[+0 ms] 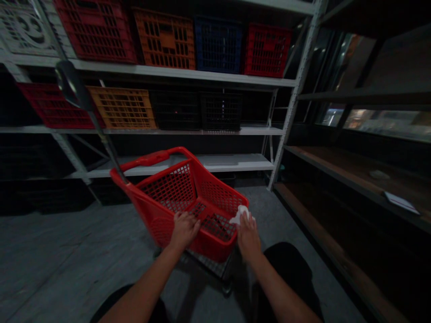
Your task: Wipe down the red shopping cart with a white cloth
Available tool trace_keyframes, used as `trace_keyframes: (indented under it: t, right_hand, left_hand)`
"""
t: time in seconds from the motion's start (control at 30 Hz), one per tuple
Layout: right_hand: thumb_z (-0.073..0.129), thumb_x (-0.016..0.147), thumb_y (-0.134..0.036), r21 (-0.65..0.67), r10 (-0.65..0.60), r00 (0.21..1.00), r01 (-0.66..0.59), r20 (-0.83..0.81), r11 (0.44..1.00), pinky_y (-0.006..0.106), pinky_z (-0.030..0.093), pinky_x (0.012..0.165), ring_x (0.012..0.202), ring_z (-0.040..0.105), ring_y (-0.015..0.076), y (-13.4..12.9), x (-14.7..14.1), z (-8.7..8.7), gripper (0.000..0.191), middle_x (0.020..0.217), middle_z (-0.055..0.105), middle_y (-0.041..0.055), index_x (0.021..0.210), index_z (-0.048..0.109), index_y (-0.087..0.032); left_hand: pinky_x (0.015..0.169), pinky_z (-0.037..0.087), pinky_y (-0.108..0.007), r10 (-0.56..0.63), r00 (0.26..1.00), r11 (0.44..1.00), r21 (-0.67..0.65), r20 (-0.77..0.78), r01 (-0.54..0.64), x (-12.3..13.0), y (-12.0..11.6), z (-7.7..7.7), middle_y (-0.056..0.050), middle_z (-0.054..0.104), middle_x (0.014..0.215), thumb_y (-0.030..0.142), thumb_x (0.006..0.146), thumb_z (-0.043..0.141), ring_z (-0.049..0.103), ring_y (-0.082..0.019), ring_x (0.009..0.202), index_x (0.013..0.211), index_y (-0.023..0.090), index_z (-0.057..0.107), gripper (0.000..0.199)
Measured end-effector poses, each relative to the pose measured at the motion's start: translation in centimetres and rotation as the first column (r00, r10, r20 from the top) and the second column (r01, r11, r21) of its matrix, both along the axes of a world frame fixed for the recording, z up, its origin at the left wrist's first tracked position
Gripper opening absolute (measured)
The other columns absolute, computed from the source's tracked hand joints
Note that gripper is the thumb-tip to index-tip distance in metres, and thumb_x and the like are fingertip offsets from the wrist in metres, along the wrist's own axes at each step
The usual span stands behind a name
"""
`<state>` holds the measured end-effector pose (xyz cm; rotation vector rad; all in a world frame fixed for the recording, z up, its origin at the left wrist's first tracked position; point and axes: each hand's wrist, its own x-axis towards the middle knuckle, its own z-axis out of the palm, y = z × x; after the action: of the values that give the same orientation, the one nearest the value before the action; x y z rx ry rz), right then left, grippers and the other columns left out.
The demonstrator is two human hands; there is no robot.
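Note:
A red plastic shopping cart (215,244) stands on the floor in front of me, its handle toward the far left. My left hand (185,228) has its fingers curled over the near rim of the basket. At the right front corner, my right hand (248,235) presses a crumpled white cloth (241,214) against the rim. The basket's perforated walls and bottom show, with nothing I can make out lying inside. A dark pole with a grey, rounded fitting (72,84) rises from the cart's left side.
Behind the cart, white metal shelving (242,163) holds red, orange, blue and black crates. On the right is dark shelving with brown boards (336,166); a flat white item (402,202) lies on one. My knees are at the bottom edge.

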<state>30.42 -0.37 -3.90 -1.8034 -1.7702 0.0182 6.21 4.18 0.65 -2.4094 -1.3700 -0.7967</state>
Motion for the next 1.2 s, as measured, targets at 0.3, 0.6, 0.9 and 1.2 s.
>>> trace_keyframes:
  t: [0.3,0.6,0.9,1.2]
  right_hand:
    - [0.034,0.089,-0.036,-0.105,-0.039,0.992,0.027,-0.117,0.994,0.041,0.022,0.107,0.134,0.015,0.0285,3.0,1.2,1.1,0.062,0.144,0.016,0.0207,0.136,0.025,0.003]
    - [0.037,0.089,-0.033,0.148,0.167,0.982,-0.153,-0.089,0.977,0.048,0.026,0.105,0.132,0.022,0.0267,-4.8,-1.4,-3.5,0.057,0.145,0.019,0.0128,0.140,0.022,-0.011]
    - [0.040,0.088,-0.033,0.002,0.056,0.997,-0.056,0.049,0.998,0.044,0.021,0.107,0.132,0.021,0.0283,4.7,4.9,0.8,0.055,0.140,0.029,0.0225,0.131,0.036,0.001]
    - [0.048,0.081,-0.012,0.013,0.408,0.913,-0.408,0.015,0.913,0.027,0.035,0.099,0.120,0.044,0.0160,13.2,3.1,5.6,0.043,0.131,0.047,0.0104,0.124,0.049,-0.011]
  left_hand:
    - [0.085,0.027,-0.042,0.009,0.999,1.000,-0.007,0.039,-0.009,0.7,-0.7,0.1,-0.002,0.063,0.061,0.029,0.084,0.038,0.051,-0.016,0.073,0.058,0.019,0.059,0.035]
    - [0.085,0.026,-0.042,-0.018,1.000,0.996,-0.087,0.020,0.019,0.3,-1.7,0.4,-0.002,0.063,0.063,0.027,0.084,0.037,0.049,-0.017,0.073,0.058,0.020,0.058,0.033]
    - [0.086,0.025,-0.042,-0.069,0.998,0.987,-0.146,0.006,0.069,0.7,-3.2,0.5,-0.001,0.062,0.064,0.024,0.082,0.038,0.048,-0.016,0.075,0.060,0.019,0.057,0.030]
    - [0.084,0.025,-0.042,-0.121,0.993,0.980,-0.157,-0.002,0.119,0.4,-2.5,0.5,-0.001,0.062,0.066,0.024,0.082,0.038,0.047,-0.016,0.076,0.064,0.020,0.060,0.029]
